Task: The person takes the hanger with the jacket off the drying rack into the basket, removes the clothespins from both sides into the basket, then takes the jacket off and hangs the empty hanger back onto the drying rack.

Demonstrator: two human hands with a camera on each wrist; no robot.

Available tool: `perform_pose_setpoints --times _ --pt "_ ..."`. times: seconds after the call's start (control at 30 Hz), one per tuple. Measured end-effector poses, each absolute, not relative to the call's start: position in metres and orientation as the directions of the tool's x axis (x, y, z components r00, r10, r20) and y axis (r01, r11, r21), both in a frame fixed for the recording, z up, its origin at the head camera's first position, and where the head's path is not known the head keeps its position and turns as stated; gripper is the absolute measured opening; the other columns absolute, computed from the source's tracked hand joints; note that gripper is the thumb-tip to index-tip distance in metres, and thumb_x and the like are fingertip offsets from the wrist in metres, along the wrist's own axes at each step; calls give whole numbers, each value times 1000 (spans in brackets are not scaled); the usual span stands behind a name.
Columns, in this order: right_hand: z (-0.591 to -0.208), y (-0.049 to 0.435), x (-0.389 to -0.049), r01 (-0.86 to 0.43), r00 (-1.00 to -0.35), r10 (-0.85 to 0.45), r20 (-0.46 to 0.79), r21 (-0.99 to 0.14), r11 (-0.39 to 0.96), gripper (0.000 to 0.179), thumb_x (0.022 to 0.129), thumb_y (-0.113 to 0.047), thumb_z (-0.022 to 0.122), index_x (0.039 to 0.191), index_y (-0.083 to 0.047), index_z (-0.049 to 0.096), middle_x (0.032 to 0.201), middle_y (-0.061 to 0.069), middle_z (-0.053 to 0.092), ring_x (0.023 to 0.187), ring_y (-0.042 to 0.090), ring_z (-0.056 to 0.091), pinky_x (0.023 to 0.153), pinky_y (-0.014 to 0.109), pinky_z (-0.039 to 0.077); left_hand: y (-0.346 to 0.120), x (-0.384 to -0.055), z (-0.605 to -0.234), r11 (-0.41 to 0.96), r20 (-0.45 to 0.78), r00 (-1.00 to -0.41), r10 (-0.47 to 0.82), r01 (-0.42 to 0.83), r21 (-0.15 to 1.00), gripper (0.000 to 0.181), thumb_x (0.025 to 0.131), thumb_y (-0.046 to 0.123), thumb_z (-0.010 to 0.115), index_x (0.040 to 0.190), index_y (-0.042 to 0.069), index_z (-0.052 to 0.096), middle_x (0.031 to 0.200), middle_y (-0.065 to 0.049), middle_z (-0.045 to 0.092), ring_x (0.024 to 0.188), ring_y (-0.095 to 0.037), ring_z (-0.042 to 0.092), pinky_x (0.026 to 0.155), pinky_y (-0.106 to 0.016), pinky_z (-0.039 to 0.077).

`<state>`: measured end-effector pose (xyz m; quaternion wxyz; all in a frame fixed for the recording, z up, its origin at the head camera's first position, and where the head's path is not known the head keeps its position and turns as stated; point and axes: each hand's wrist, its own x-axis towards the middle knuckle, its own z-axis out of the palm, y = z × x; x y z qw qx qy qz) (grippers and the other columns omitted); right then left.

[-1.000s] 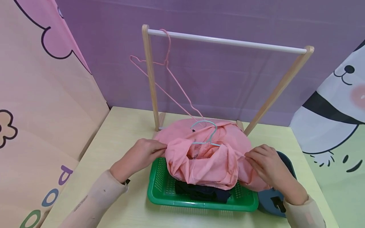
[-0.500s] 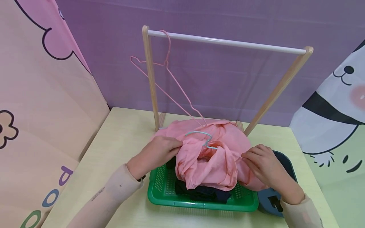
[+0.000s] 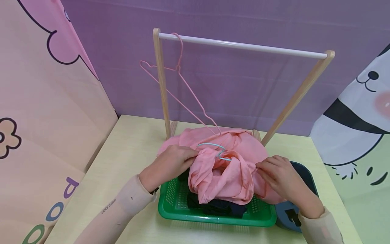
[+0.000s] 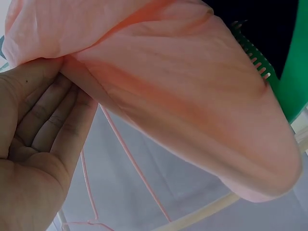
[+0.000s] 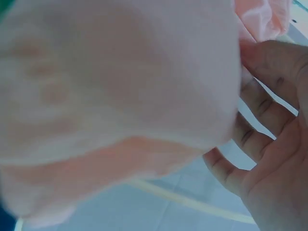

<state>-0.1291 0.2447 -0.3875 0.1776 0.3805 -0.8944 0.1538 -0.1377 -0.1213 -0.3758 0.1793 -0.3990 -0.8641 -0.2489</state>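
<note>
A pink cloth garment (image 3: 219, 183) is bunched over a green basket (image 3: 213, 219), and its far part spreads onto the table. Out of its opening pokes the hook of a light-blue hanger (image 3: 225, 158); the rest of that hanger is hidden inside the fabric. On the left side of the opening, my left hand (image 3: 170, 166) pinches the cloth between thumb and fingers; the left wrist view shows this hand (image 4: 45, 120) with the fabric at its thumb tip. My right hand (image 3: 283, 178) pinches the garment's right side, and the right wrist view shows the fingers bent against the cloth.
Behind stands a wooden rack with a white rod (image 3: 243, 46), from which a pink hanger (image 3: 190, 88) hangs at the left end. Dark cloth (image 3: 216, 206) lies in the basket. A dark blue object (image 3: 287, 217) sits to the right, partly under my right forearm.
My left hand has moved right and slightly up, gathering the garment's left side inward. The light-blue hook has sunk lower and shifted left. My right hand has edged slightly left.
</note>
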Motion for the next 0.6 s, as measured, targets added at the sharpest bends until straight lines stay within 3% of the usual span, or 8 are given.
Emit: perform_pose_setpoints --times 0.13,0.27,0.37,0.43,0.5,0.6 --pt "-381 238 -131 -750 -633 -621 462 -167 640 33 73 -4 86 103 -11 75 97 1 70 90 22 59 77 48 48 -122 -138 -376 554 516 -617 594 779 294 13 86 2 77 98 7 78 87 2 73 80 -9 68 77 -27 56" --pt "-375 228 -133 -790 -588 -626 513 -195 582 19 93 -27 74 105 -12 75 99 -1 71 95 23 60 81 47 45 -122 -138 -376 550 527 -614 588 781 295 12 86 0 76 95 8 78 85 4 72 77 -8 67 75 -27 56" --pt "-373 219 -136 -822 -543 -641 542 -186 539 35 102 -41 56 104 -12 75 99 -1 71 96 24 60 84 48 44 -123 -139 -376 553 525 -615 589 780 294 13 85 -1 76 95 8 78 85 4 72 77 -9 67 75 -27 56" --pt "-372 215 -137 -836 -517 -654 553 -160 525 23 99 -32 65 102 -11 75 97 0 71 94 25 61 82 49 45 -123 -139 -376 554 521 -618 589 778 296 13 85 0 77 96 8 78 86 4 73 78 -9 67 75 -27 56" --pt "-372 212 -138 -846 -496 -664 559 -140 514 12 88 -15 78 100 -10 76 95 1 71 92 26 62 81 51 47 -123 -138 -376 552 517 -619 591 778 301 14 85 0 77 96 7 78 87 3 73 78 -8 67 76 -26 56" --pt "-371 210 -138 -846 -489 -671 557 -118 519 33 67 2 87 96 -10 76 92 1 72 90 26 63 80 52 49 -124 -138 -375 544 517 -616 595 782 305 11 86 1 76 95 8 78 85 4 72 76 -7 65 75 -25 56"
